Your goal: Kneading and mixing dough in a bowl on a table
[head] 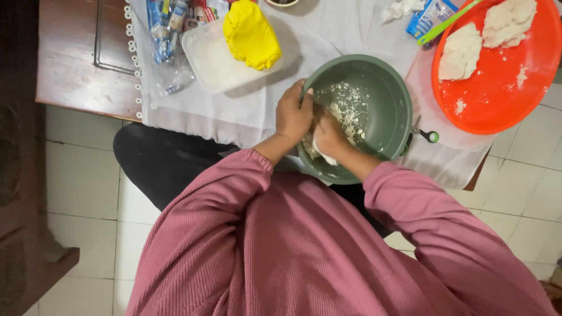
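- Your left hand (294, 115) sits curled at the near rim of the green bowl (383, 82); whether it grips the rim or dough I cannot tell.
- Your right hand (329, 136) is closed round a pale lump of dough (322, 155), low against the bowl's near wall.
- Press firmly and fold the loose crumbs (346, 102) in from the bowl floor, steadying the rim.
- The dough looks soft and ragged; the bowl is smooth plastic.
- On the white-clothed table (257, 108): an orange tray (497, 88) with two flattened dough slabs, and a glossy yellow mass (250, 35) in a clear tub.
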